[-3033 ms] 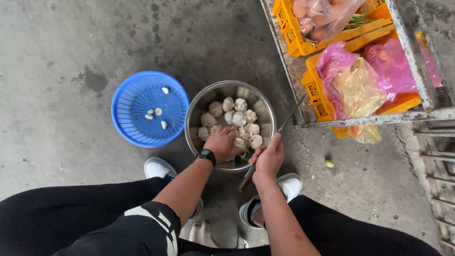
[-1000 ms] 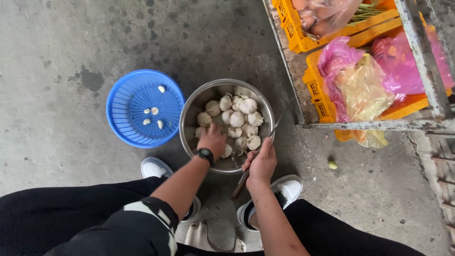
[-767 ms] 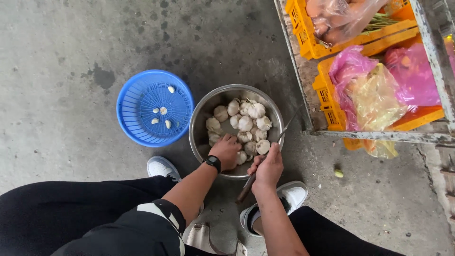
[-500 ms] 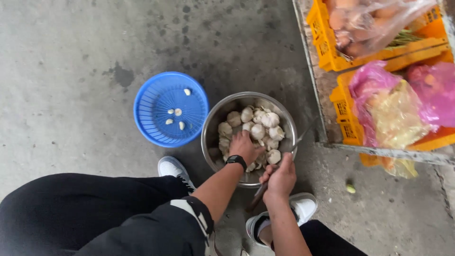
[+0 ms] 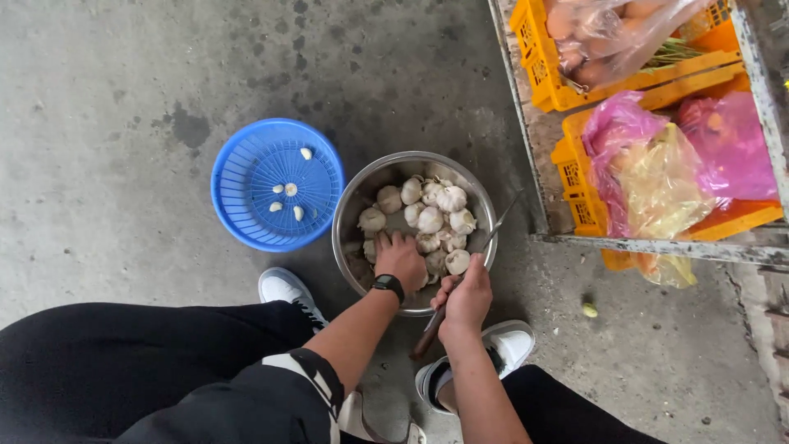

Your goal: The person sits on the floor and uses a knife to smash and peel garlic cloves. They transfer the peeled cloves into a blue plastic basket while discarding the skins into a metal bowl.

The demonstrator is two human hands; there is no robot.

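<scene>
Concrete floor (image 5: 123,99) carries a bowl (image 5: 355,215) of garlic (image 5: 431,219), left hand (image 5: 400,260) fingers grasping inside, right hand (image 5: 466,299) clenched on a knife (image 5: 427,335), pink and yellow bags (image 5: 657,164) in crates (image 5: 575,193) right of it.

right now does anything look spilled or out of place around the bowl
One small stray: a pale yellow-green bit lies alone on the concrete floor, right of the metal bowl, below the yellow crates. It could be a dropped clove or scrap. Nothing else looks spilled or damaged.
</scene>
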